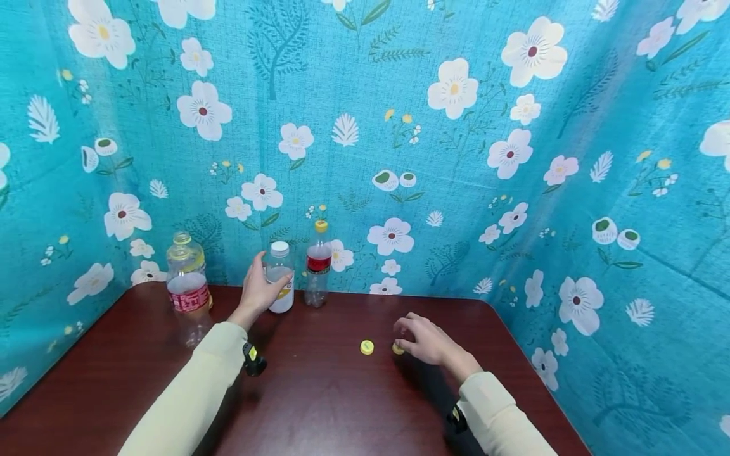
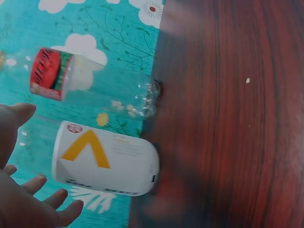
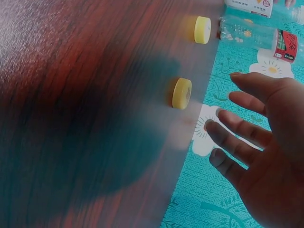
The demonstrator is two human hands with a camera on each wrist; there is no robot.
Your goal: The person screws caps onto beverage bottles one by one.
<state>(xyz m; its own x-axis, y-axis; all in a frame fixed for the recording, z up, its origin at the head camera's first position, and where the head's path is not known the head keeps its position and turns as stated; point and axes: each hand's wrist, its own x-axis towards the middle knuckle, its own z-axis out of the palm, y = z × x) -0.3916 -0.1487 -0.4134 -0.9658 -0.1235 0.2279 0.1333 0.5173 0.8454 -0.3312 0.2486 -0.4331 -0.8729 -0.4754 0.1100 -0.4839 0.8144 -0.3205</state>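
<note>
My left hand (image 1: 260, 290) is spread beside a clear bottle with a white cap and a white label (image 2: 107, 159). In the left wrist view the thumb and fingers stand around the bottle's upper part, straight and apart from each other; whether any fingertip touches is hard to tell. My right hand (image 1: 426, 341) hovers above the right one of two yellow bottle caps (image 3: 182, 93), fingers loosely bent and holding nothing. The other yellow cap (image 1: 367, 347) lies flat on the table to its left.
A clear bottle with a red label and yellow cap (image 1: 317, 269) stands right of the white-capped one. At the table's back left are a pink-labelled bottle (image 1: 188, 292) and another bottle (image 1: 198, 252) partly behind it. A blue flowered curtain (image 1: 365, 158) borders the dark red table (image 1: 319, 392).
</note>
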